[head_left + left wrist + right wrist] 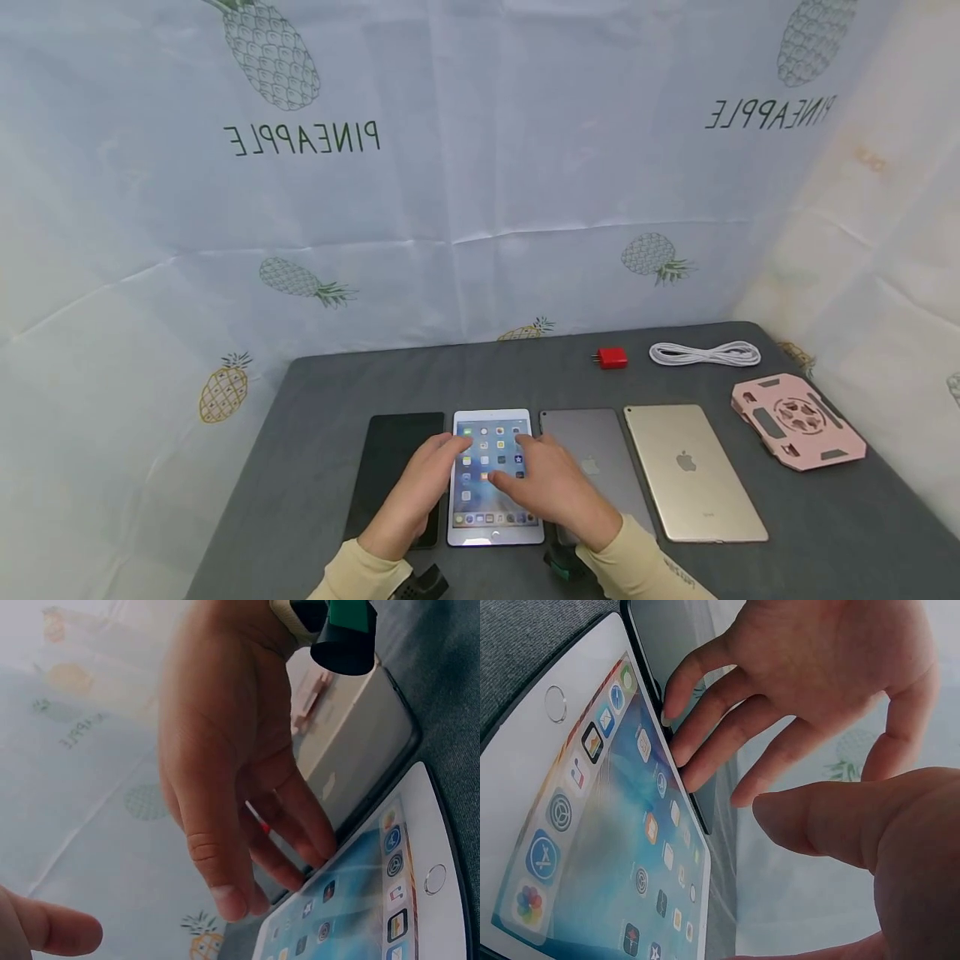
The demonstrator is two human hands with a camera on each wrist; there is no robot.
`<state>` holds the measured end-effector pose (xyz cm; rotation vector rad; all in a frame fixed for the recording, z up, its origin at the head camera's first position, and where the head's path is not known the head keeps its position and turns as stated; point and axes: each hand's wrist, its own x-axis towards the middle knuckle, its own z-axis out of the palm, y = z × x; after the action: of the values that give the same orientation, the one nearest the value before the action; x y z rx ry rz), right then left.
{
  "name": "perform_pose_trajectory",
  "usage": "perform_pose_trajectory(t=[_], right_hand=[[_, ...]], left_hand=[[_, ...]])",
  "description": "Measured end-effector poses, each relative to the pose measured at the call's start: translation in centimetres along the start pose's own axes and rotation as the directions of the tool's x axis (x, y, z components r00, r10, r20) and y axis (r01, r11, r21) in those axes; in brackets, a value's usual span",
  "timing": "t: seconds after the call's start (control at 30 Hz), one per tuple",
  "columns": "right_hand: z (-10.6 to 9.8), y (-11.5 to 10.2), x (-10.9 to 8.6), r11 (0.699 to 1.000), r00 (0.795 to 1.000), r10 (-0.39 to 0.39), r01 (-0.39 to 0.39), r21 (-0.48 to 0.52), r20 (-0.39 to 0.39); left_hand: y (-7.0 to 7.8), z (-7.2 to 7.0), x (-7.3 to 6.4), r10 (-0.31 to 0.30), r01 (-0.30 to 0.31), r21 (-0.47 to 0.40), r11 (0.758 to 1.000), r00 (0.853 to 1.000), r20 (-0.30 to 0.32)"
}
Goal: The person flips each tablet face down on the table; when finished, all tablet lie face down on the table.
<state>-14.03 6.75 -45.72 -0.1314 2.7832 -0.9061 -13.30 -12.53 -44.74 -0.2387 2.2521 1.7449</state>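
Note:
A white-framed tablet (495, 533) lies face up with its home screen lit. My left hand (422, 482) is at its left side, fingertips right at the edge in the right wrist view and thumb above the screen. From the other side my right hand (555, 483) reaches over the tablet, its thumb extended above the icons and its fingers near the right edge. Neither hand grips anything. To the left, partly under my left forearm, lies a black tablet (393, 446). A grey tablet (600, 442), back up, is partly covered by my right hand.
Right of the grey tablet lies a gold tablet (693, 483), back up. Farther right is a pink case-like piece (798, 421) with a round cutout pattern. A red charger plug (612, 358) and a coiled white cable (705, 354) lie near the far edge of the grey table (315, 467).

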Motion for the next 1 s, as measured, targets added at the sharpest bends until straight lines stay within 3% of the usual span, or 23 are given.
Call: perform_pose_trajectory(t=[0.63, 1.0], right_hand=[[-0.7, -0.4, 0.0, 0.997, 0.997, 0.06, -0.062, 0.039, 0.047], [-0.8, -0.2, 0.2, 0.995, 0.995, 0.081, -0.084, 0.052, 0.062]], left_hand=[[1.1, -0.8, -0.1, -0.034, 0.034, -0.075, 0.997, 0.999, 0.006], [1.3, -1.5, -0.2, -0.015, 0.015, -0.122, 0.992, 1.0, 0.007]])
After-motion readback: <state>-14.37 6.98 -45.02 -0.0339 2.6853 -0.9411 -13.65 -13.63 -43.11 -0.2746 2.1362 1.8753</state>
